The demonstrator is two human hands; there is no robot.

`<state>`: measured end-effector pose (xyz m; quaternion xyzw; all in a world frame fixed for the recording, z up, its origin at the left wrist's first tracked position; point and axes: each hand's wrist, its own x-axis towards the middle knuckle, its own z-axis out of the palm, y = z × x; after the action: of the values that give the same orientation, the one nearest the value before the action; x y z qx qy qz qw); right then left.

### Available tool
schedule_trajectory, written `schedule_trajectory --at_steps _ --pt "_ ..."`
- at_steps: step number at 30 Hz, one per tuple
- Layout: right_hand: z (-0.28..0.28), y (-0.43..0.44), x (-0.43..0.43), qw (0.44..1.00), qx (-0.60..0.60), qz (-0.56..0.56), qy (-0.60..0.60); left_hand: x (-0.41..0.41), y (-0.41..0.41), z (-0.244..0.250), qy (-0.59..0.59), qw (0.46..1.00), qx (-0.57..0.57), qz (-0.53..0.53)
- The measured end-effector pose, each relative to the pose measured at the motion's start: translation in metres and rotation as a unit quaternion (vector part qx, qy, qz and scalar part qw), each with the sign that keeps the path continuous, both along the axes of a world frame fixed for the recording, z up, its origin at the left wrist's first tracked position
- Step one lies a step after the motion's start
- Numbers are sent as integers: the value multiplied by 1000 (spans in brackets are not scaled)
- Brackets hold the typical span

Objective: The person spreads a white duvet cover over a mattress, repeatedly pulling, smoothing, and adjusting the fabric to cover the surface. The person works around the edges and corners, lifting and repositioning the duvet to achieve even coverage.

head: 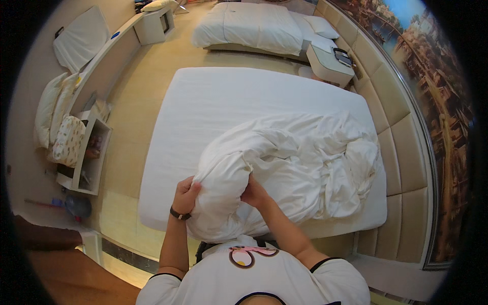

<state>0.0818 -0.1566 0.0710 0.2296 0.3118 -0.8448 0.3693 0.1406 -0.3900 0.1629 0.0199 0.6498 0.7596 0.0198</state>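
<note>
A rumpled white duvet or duvet cover (297, 167) lies across the near half of a bed with a white fitted sheet (213, 95). My left hand (187, 195), with a dark band on its wrist, grips the left edge of the fabric. My right hand (254, 191) holds the same fabric further right, its fingertips partly hidden in a fold. Between the two hands the cloth bulges up, and its near end hangs over the mattress edge against my shirt. The rest is bunched towards the headboard panels.
Padded wall panels (404, 164) border the bed on the right. Beyond it stand a nightstand (331, 66) and a second bed (251, 26). At the left are a long shelf (101, 49), stacked pillows (55, 110), an open cabinet (101, 160) and a blue water jug (79, 206) on the floor.
</note>
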Motion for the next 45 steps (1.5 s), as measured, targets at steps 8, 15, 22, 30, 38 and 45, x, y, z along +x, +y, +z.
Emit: schedule_trajectory --at_steps 8,15,22,30,38,45 --pt "71 -14 43 961 174 -35 213 -4 -41 -23 -115 971 -185 -99" --pt "68 -10 70 756 394 33 522 -13 -3 -20 -141 969 42 -201" --pt "95 9 85 746 458 30 482 22 38 -11 -153 962 99 -205" --pt "109 38 153 902 348 -88 240 -17 -22 -37 -128 963 168 165" --pt "56 70 200 877 408 246 69 -14 -30 -80 -105 938 316 96" --pt "29 80 173 813 484 63 319 13 -52 -82 -136 948 281 61"
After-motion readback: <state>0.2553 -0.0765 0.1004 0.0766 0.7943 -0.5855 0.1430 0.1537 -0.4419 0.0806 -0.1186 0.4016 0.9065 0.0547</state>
